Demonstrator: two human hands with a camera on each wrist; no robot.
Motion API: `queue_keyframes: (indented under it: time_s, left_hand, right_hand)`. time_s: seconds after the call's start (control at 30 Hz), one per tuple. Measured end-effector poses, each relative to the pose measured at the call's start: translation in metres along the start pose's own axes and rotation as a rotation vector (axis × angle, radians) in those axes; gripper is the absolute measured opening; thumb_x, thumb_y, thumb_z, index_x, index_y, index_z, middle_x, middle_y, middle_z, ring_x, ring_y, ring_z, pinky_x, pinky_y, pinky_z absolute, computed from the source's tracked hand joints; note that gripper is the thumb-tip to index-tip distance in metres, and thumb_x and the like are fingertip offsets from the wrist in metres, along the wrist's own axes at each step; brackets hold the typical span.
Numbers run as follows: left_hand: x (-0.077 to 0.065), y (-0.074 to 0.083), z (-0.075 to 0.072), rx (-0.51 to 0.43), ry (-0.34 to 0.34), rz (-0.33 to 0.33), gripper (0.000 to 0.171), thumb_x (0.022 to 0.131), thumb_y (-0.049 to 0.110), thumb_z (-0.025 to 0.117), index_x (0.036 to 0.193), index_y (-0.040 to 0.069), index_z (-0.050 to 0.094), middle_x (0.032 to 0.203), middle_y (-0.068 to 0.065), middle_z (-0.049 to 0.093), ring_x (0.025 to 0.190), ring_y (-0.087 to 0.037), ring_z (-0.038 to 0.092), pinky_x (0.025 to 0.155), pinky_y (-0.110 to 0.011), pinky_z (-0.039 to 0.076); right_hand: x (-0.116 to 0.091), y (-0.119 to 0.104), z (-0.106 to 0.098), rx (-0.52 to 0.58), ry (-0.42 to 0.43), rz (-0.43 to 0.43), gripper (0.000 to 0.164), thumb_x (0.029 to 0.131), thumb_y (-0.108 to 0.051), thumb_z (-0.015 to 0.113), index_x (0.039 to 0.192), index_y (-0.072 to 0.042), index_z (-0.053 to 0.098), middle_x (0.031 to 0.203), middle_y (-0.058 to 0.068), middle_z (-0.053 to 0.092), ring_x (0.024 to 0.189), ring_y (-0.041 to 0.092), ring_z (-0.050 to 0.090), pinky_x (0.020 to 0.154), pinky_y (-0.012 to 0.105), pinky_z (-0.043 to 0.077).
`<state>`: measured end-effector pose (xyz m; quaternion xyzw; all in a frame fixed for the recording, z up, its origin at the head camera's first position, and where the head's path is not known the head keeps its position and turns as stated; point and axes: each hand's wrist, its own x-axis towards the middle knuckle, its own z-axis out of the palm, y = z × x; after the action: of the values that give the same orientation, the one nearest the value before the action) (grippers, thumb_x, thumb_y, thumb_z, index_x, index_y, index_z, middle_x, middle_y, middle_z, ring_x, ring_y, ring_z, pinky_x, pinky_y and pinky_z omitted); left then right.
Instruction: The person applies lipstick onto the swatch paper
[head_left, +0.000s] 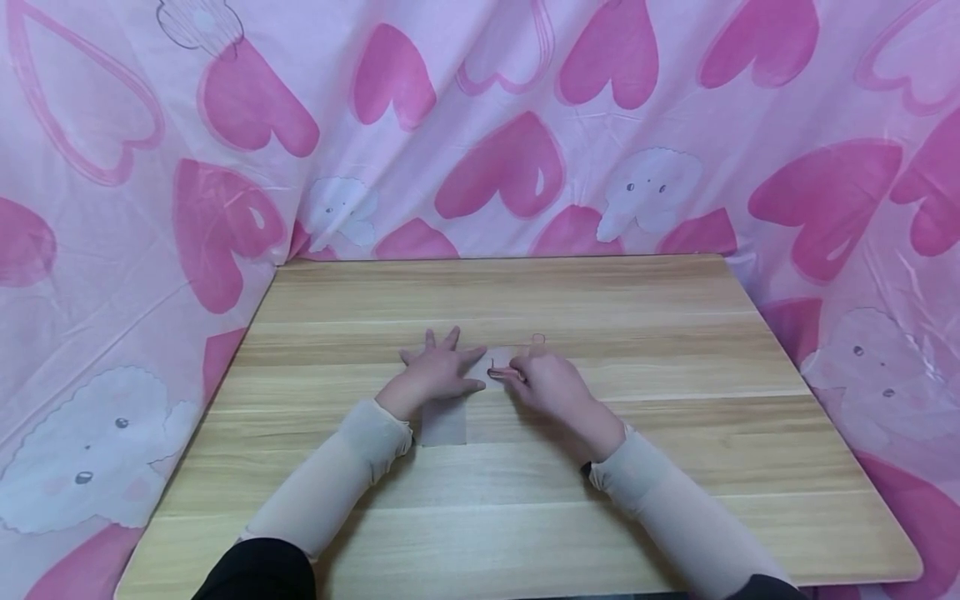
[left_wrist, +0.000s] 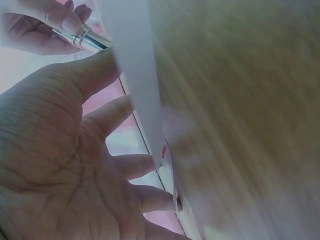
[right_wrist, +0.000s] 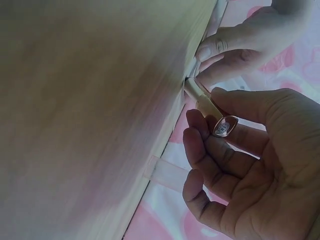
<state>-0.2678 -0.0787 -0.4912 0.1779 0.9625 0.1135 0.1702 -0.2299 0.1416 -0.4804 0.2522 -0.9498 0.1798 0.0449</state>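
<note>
My left hand (head_left: 435,371) rests with spread fingers on pale paper (head_left: 444,423), which shows below the palm and again to the right of the fingertips. In the left wrist view, a sheet edge (left_wrist: 137,75) stands out near the fingers, with a small red mark (left_wrist: 164,151) by it. Between thumb and fingers, my right hand (head_left: 551,383) pinches a slim gold tube that looks like a lipstick (right_wrist: 204,102). Its tip points at the paper beside my left thumb; whether they touch cannot be told. The oval tube end (right_wrist: 225,126) shows among the fingers.
A clear cap-like piece (head_left: 538,339) is just beyond my right hand; whether a finger touches it is unclear. Under everything lies a wood-grain table (head_left: 525,475). A pink curtain with hearts (head_left: 498,167) hangs behind and at both sides.
</note>
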Motion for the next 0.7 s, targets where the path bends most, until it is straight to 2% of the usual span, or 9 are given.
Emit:
queue_keyframes:
  time_s: [0.27,0.7]
  left_hand:
    - [-0.0015,0.0009,-0.0015,-0.010,0.001,-0.004,0.068,0.090,0.064,0.063,0.151,0.044,0.042,0.167,-0.014,0.012,0.144,-0.060,0.003,0.092,-0.091,0.010]
    - [-0.0013,0.0009,0.0002,-0.001,0.006,-0.003,0.068,0.090,0.065,0.061,0.152,0.045,0.040,0.167,-0.014,0.010,0.144,-0.060,0.003,0.093,-0.091,0.008]
  right_hand:
    - [-0.0033,-0.0036,0.0024,-0.015,-0.030,0.025,0.014,0.097,-0.024,0.068,0.093,-0.013,0.075,0.062,-0.008,0.054,0.054,0.012,0.049,0.054,0.032,0.046]
    - [-0.0063,-0.0025,0.0025,-0.028,-0.017,0.021,0.013,0.097,-0.024,0.068,0.093,-0.014,0.074,0.064,-0.007,0.055,0.056,0.014,0.049,0.055,0.035,0.047]
